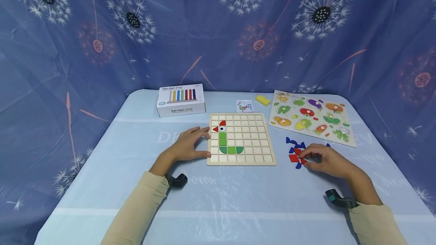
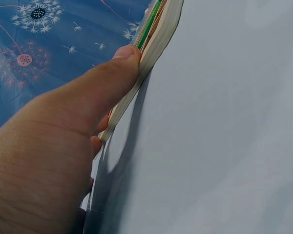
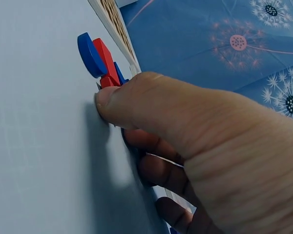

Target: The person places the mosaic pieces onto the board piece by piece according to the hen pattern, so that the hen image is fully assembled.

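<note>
Two sleeves (image 1: 137,209): beige, at the near side of the counter (image 1: 245,203), a dark band (image 1: 177,180) at each wrist.
Right hand (image 1: 325,160): fingers curled in, little gap between thumb and index tip, which stand either side of a red piece (image 1: 303,161); whether they pinch it, cannot tell.
Left hand (image 1: 185,144): fingers spread wide from the thumb, tips touching the board's left edge, gripping nothing.
Loose pieces (image 1: 293,158): red and blue, in a small heap right of the board, under and beside the right hand.
Board (image 1: 242,163): flat, gridded, between the hands; its left part holds red pieces (image 1: 223,123), an eye tile (image 1: 222,129) and green pieces (image 1: 231,149) in an L.
Puzzle (image 1: 328,118): vegetable pictures, beyond the heap, at right.
Card (image 1: 244,106): small, printed, just past the board.
Box (image 1: 181,100): white, beyond the board's left corner.
Yellow block (image 1: 262,100): between card and puzzle.
Curtain (image 1: 190,22): blue, dandelion print, behind everything.
</note>
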### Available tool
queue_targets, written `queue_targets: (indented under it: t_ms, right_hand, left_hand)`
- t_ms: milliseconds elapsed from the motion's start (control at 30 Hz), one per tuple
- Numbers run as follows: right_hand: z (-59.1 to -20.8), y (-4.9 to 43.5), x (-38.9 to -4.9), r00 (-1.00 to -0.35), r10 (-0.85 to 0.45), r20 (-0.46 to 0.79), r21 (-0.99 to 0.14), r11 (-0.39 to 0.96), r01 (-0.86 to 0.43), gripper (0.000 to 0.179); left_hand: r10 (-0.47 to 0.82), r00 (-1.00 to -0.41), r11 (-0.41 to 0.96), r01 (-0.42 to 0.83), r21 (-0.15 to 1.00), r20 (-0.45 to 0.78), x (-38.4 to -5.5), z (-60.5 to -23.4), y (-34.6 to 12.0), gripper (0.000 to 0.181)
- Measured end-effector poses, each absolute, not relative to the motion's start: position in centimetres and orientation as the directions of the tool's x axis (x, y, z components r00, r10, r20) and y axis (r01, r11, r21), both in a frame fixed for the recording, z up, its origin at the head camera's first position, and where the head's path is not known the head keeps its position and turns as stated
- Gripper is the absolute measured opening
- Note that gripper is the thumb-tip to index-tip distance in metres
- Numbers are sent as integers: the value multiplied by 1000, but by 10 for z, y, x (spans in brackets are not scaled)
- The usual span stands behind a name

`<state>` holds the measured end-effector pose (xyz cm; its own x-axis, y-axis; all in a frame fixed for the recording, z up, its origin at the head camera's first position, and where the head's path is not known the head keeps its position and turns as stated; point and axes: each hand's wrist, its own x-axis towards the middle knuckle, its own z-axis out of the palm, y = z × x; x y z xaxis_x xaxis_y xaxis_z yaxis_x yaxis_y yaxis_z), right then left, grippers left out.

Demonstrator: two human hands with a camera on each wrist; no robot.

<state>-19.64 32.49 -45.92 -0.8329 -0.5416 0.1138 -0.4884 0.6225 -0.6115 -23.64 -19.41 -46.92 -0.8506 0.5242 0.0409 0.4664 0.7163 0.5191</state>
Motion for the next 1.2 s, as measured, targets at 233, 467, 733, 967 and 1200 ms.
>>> queue_targets:
  t_ms: [233, 467, 733, 967, 1200]
  right_hand:
    - [-461, 327, -196, -834, -538, 122, -618, 616, -488, 33]
    - [-462, 328, -197, -836, -533, 132, -630, 606, -486, 32]
    - [-460, 328, -196, -834, -535, 131, -619, 614, -491, 33]
    - [-460, 328, -196, -840, -528, 121, -612, 627, -482, 31]
    - [-462, 325, -197, -861, -497, 109, -580, 672, -461, 32]
  left_hand:
    - [515, -857, 728, 456, 512, 30, -236, -469, -194, 60]
    - [512, -859, 729, 451, 515, 27, -237, -469, -194, 60]
    - [513, -858, 730, 450, 514, 22, -236, -469, -193, 61]
    - [513, -858, 727, 447, 522, 20, -236, -469, -193, 60]
    - [509, -860, 728, 441, 524, 16, -236, -468, -194, 60]
